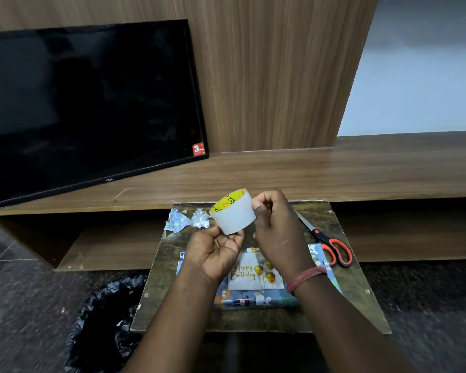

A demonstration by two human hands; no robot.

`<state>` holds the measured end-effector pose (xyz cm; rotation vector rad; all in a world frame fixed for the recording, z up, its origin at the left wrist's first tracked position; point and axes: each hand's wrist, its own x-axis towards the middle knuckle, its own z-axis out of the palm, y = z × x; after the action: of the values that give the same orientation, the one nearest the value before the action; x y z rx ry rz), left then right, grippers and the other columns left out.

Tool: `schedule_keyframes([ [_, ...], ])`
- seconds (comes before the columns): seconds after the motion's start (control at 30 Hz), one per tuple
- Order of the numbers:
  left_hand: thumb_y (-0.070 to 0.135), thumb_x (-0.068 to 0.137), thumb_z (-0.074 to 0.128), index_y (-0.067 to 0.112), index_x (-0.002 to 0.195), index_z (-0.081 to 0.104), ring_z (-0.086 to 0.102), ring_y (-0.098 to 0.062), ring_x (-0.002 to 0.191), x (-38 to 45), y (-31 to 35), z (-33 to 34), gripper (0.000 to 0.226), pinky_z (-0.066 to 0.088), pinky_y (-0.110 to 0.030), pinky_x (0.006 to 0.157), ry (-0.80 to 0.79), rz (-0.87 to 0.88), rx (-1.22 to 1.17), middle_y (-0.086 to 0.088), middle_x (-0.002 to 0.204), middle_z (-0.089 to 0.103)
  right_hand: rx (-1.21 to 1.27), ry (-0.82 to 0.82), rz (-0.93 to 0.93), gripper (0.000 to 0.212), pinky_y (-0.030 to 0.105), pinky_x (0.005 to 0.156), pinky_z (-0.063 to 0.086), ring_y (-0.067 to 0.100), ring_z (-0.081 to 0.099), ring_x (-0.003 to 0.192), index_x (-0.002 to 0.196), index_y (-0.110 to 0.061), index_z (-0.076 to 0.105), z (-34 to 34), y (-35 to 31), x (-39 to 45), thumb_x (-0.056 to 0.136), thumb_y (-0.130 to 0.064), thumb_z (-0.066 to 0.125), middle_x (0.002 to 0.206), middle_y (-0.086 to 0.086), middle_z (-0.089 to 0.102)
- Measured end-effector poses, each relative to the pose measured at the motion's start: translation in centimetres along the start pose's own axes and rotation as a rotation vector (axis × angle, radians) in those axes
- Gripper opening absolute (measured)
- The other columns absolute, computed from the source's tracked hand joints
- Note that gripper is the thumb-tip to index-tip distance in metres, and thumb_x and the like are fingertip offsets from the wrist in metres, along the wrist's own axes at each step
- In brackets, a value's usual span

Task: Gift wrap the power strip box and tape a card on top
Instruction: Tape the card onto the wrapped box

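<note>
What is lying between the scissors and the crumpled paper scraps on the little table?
In the head view, the person's hands holding the tape roll lie between the scissors and the scraps: left hand underneath, right hand pinching its edge.

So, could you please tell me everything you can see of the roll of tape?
The roll of tape is wide, with frosted whitish tape wound on a yellow core printed in red. It is held in the air, tilted, above the small table. The left hand grips it from below; the right hand pinches at its right edge. Whether a strip is peeled free cannot be told.
</note>
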<state>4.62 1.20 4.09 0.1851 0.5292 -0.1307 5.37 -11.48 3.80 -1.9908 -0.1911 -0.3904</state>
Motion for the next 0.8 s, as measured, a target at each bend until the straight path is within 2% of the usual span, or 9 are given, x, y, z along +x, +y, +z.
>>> schedule_keyframes([
  [0.1, 0.012, 0.111, 0.028, -0.012, 0.114, 0.060, 0.068, -0.034, 0.101, 0.3, 0.4, -0.3, 0.040, 0.059, -0.040, 0.081, -0.021, -0.028, -0.057, -0.031, 0.101, 0.072, -0.001, 0.049, -0.111, 0.016, 0.027, 0.080, 0.051, 0.009, 0.060, 0.088, 0.107, -0.018, 0.068, 0.2, -0.5, -0.3, 0.092, -0.017, 0.068, 0.097, -0.004, 0.062],
  [0.2, 0.012, 0.110, 0.028, -0.011, 0.122, 0.059, 0.068, -0.033, 0.104, 0.6, 0.3, -0.6, 0.040, 0.059, -0.040, 0.081, -0.032, -0.042, -0.086, -0.029, 0.105, 0.072, -0.052, 0.092, -0.195, 0.005, 0.028, 0.076, 0.051, 0.007, 0.062, 0.085, 0.091, -0.012, 0.074, 0.4, -0.8, -0.2, 0.086, -0.011, 0.073, 0.091, -0.005, 0.065],
  [0.4, 0.012, 0.109, 0.026, -0.013, 0.123, 0.059, 0.070, -0.036, 0.098, 0.9, 0.4, -1.0, 0.043, 0.056, -0.054, 0.077, -0.076, -0.034, -0.085, -0.030, 0.106, 0.072, -0.168, 0.078, -0.307, 0.007, 0.024, 0.068, 0.041, 0.010, 0.055, 0.077, 0.085, -0.012, 0.068, 0.3, -1.1, -0.3, 0.090, -0.008, 0.067, 0.088, -0.004, 0.061],
  [0.5, 0.014, 0.110, 0.027, -0.013, 0.122, 0.059, 0.073, -0.037, 0.091, 1.0, 0.3, -0.8, 0.044, 0.056, -0.054, 0.078, -0.093, -0.047, -0.018, -0.031, 0.111, 0.071, -0.259, 0.038, -0.333, 0.010, 0.036, 0.067, 0.045, 0.015, 0.050, 0.078, 0.087, -0.013, 0.058, -0.1, -0.8, -0.1, 0.094, -0.006, 0.059, 0.092, -0.003, 0.053],
  [0.57, 0.015, 0.110, 0.030, -0.009, 0.119, 0.060, 0.070, -0.035, 0.095, 0.8, 0.3, -0.4, 0.040, 0.057, -0.052, 0.077, -0.071, -0.059, 0.117, -0.026, 0.112, 0.071, -0.234, 0.007, -0.303, 0.013, 0.045, 0.067, 0.047, 0.019, 0.049, 0.078, 0.089, -0.014, 0.052, -0.6, -0.7, 0.1, 0.094, -0.003, 0.052, 0.095, -0.002, 0.048],
  [0.63, 0.007, 0.106, 0.035, -0.002, 0.102, 0.061, 0.066, -0.027, 0.083, 0.3, 0.3, 0.1, 0.027, 0.062, -0.040, 0.066, -0.010, 0.015, 0.379, -0.018, 0.089, 0.068, -0.230, -0.014, -0.303, 0.013, 0.049, 0.069, 0.047, 0.022, 0.049, 0.081, 0.089, -0.018, 0.046, -1.4, -0.7, 0.5, 0.089, -0.006, 0.041, 0.097, -0.001, 0.046],
  [0.7, 0.005, 0.101, 0.039, 0.010, 0.089, 0.058, 0.061, -0.014, 0.066, 0.1, 1.0, 0.5, 0.023, 0.055, -0.025, 0.057, 0.061, 0.339, 0.743, -0.004, 0.070, 0.063, -0.299, -0.076, -0.326, 0.021, 0.048, 0.068, 0.046, 0.024, 0.047, 0.083, 0.090, -0.019, 0.044, -2.2, -0.8, 0.9, 0.079, -0.019, 0.026, 0.099, 0.000, 0.045],
  [0.77, 0.017, 0.102, 0.045, 0.015, 0.093, 0.068, 0.069, -0.011, 0.080, -0.6, 1.9, 0.9, 0.025, 0.054, -0.030, 0.072, 0.047, 0.638, 1.043, 0.005, 0.084, 0.075, -0.373, -0.154, -0.361, 0.025, 0.046, 0.066, 0.046, 0.025, 0.046, 0.084, 0.093, -0.017, 0.045, -2.8, -0.9, 1.0, 0.074, -0.022, 0.029, 0.099, 0.002, 0.044],
  [0.8, 0.026, 0.102, 0.050, 0.017, 0.098, 0.073, 0.072, -0.016, 0.092, -1.3, 2.1, 1.2, 0.026, 0.056, -0.038, 0.083, -0.032, 0.667, 1.173, 0.004, 0.094, 0.078, -0.392, -0.174, -0.373, 0.021, 0.047, 0.065, 0.046, 0.025, 0.046, 0.084, 0.094, -0.019, 0.044, -2.8, -0.8, 0.9, 0.074, -0.016, 0.037, 0.100, 0.001, 0.043],
])
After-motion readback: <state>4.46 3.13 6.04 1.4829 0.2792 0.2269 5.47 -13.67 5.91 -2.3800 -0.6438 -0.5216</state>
